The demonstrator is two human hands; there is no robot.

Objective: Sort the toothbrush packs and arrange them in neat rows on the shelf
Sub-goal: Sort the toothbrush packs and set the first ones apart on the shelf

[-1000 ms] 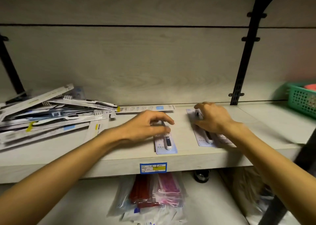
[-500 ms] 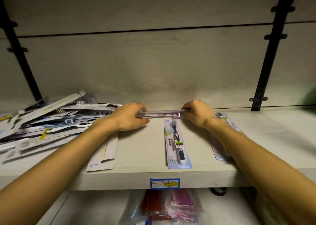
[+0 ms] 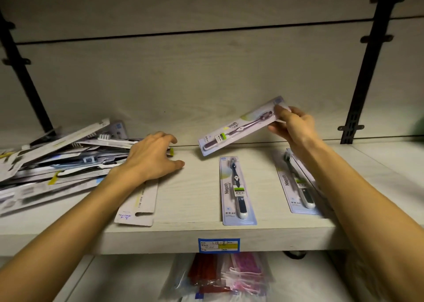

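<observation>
My right hand (image 3: 292, 127) pinches the top end of a pale blue toothbrush pack (image 3: 238, 127) and holds it tilted above the shelf (image 3: 195, 200). Under it, a second blue pack (image 3: 237, 191) lies flat, pointing front to back. A third blue pack (image 3: 296, 182) lies to the right, partly under my right forearm. My left hand (image 3: 153, 157) rests with loosely curled fingers at the edge of a messy heap of packs (image 3: 57, 159) on the left. A white pack (image 3: 140, 203) lies face down below that hand.
Black shelf brackets (image 3: 367, 72) stand against the back panel at right and left. A blue price label (image 3: 219, 245) sticks to the shelf's front edge. Bagged red and pink goods (image 3: 220, 276) lie on the lower shelf.
Both hands held the pack flat near the back wall; now my left hand has let go and dropped by the heap, and my right hand has lifted the pack up and tilted it.
</observation>
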